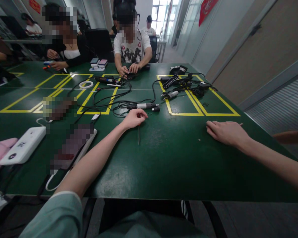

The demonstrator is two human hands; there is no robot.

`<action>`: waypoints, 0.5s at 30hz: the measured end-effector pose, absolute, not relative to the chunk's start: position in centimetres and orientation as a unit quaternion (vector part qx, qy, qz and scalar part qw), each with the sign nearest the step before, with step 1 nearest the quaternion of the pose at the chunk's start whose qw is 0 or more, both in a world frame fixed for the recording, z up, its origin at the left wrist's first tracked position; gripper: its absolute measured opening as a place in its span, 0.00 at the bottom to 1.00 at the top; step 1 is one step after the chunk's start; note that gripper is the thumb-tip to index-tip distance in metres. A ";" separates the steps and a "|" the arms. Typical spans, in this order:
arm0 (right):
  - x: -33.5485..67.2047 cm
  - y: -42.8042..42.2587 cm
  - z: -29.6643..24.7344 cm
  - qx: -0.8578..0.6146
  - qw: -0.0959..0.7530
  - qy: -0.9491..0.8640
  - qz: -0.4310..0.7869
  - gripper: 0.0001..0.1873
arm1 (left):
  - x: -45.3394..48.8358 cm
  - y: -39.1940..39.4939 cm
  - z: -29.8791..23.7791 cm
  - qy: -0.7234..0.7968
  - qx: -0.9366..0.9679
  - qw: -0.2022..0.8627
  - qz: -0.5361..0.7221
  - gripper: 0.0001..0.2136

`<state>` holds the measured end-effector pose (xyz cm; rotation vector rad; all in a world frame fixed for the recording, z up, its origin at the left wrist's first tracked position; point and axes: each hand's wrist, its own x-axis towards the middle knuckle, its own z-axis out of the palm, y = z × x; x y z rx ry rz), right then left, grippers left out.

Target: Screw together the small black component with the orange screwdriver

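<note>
My left hand (134, 119) is over the middle of the table, its thumb and fingers pinched around the top of a thin metal rod (139, 135). The rod points down towards me; its upper end is hidden in the hand. Just beyond that hand lies a black and silver pen-shaped electric tool (142, 106) with a cable, and a small black piece (155, 109) beside it. Further right, my right hand (224, 132) rests low on the green table (169, 165), fingers curled together. A slim tip (241, 124) shows behind it; what the fingers hold is hidden.
Black cables and tools (181, 84) lie tangled inside yellow tape outlines. At left are a white power bank (24, 145), a phone (73, 145) on a white cable and a roll of tape (86, 85). Two people sit across the table, one in a white shirt (132, 49).
</note>
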<state>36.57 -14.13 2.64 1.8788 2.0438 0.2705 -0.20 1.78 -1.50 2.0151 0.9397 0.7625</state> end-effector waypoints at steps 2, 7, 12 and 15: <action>37.9 -15.2 2.9 0.685 0.167 0.705 0.084 0.11 | -0.2 1.8 -1.6 0.368 0.793 0.382 0.301 0.11; 40.7 -17.4 3.4 0.734 0.166 0.656 0.065 0.07 | -0.1 1.7 -1.6 0.362 0.797 0.375 0.305 0.11; 42.7 -18.9 4.0 0.788 0.209 0.579 0.031 0.06 | -0.1 1.7 -1.6 0.362 0.800 0.371 0.302 0.11; 44.0 -19.6 3.8 0.795 0.213 0.567 0.027 0.06 | 0.0 1.7 -1.6 0.363 0.800 0.369 0.305 0.11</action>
